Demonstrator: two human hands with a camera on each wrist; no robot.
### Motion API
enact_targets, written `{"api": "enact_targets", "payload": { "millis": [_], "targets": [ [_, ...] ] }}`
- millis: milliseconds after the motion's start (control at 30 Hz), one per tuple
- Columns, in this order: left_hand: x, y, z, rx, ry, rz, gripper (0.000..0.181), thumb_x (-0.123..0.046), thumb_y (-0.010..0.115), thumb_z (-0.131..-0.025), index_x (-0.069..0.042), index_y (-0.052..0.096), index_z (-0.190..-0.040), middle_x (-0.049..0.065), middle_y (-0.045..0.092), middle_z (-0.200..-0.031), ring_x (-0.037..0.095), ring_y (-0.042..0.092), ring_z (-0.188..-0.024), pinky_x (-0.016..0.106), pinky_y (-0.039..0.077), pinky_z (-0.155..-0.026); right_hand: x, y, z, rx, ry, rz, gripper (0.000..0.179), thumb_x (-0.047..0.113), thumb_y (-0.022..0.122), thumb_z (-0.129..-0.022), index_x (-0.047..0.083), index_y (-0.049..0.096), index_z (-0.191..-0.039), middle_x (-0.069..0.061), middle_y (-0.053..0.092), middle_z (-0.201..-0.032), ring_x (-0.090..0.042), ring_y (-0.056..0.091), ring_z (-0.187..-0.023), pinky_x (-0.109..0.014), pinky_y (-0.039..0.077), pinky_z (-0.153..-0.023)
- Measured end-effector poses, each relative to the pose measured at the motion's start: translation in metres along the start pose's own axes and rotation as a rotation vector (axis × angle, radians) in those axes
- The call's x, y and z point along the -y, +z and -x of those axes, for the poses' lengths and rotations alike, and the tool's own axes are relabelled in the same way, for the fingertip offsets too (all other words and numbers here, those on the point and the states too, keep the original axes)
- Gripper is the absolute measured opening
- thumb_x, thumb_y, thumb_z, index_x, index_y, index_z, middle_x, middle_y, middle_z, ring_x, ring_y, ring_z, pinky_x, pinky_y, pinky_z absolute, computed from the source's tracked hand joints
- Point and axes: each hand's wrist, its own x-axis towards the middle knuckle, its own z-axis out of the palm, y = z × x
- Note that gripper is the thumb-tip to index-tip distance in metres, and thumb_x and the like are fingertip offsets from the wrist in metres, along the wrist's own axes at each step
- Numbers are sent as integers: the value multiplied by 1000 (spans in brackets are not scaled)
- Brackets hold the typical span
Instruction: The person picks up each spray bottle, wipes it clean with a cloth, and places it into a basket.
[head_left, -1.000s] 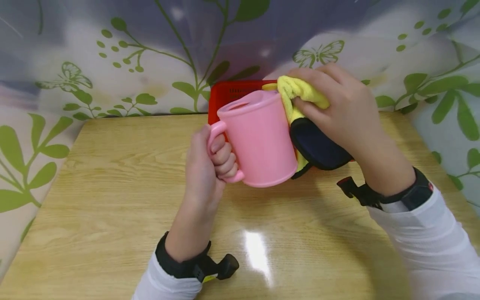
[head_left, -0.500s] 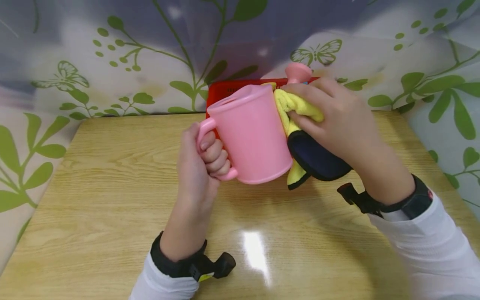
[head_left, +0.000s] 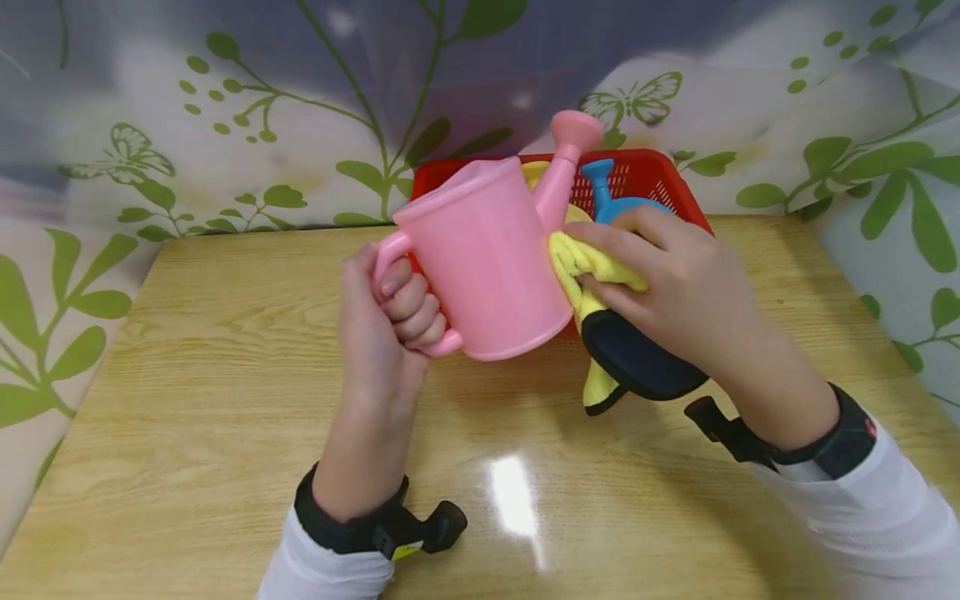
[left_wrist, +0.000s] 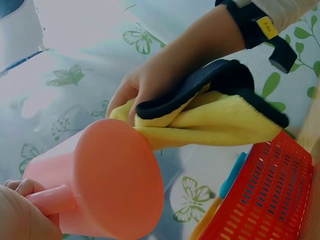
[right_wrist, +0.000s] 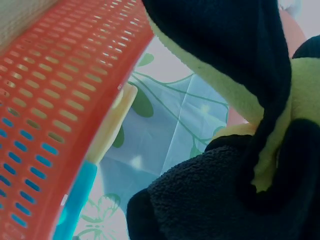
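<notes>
A pink watering can (head_left: 491, 262) is held up off the table, tilted, its spout and rose pointing to the upper right. My left hand (head_left: 386, 321) grips its handle, the fingers curled round it. My right hand (head_left: 675, 283) pinches a yellow and dark navy cloth (head_left: 600, 267), which touches the can's right side just below the spout. In the left wrist view the can's round base (left_wrist: 120, 180) faces the camera, and the cloth (left_wrist: 215, 117) hangs in folds beside it. Dark folds of cloth (right_wrist: 210, 195) fill much of the right wrist view and hide the right fingers.
Behind the can and the right hand stands a red slotted basket (head_left: 667, 175) on the wooden table (head_left: 225, 375). A blue thing with a spout-like part (head_left: 600, 179) and something yellow (head_left: 534, 172) lie in it. A patterned curtain (head_left: 262, 108) closes off the back.
The watering can has shifted left and its spout has come into view. The cloth has slid down from near the rim to below the spout. More of the basket shows.
</notes>
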Motion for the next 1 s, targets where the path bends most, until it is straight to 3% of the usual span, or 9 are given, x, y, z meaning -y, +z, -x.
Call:
{"api": "enact_targets", "payload": {
  "millis": [300,500,667,1000],
  "targets": [
    [-2,-1,-1,2,48,11,39,-25,27,-97,-19,27,-59,-7,19,-48,10,10,-42,27,6,-41,2,-3,17,73,-15,1,53,11,83,-70,11,66,-120,-15,61,-88,-25,56,-72,-35,48,-56],
    [-2,-2,-1,12,25,27,39,-24,26,-97,-19,26,-58,-7,18,-49,10,9,-43,26,6,-41,1,-2,22,98,-23,-6,54,14,85,-69,14,66,-120,-12,61,-89,-24,55,-72,-33,48,-55],
    [-2,-4,1,5,9,22,39,-25,26,-98,-19,26,-59,-6,17,-49,10,8,-43,27,6,-41,1,2,21,71,-44,0,54,13,84,-70,13,66,-121,-13,60,-88,-24,55,-70,-33,47,-55],
    [0,1,3,108,-30,34,42,-27,21,-99,-19,25,-58,-6,15,-50,11,6,-44,27,4,-42,0,4,10,-7,35,16,44,14,80,-76,11,66,-118,-17,61,-89,-27,58,-80,-38,50,-60]
  ]
}}
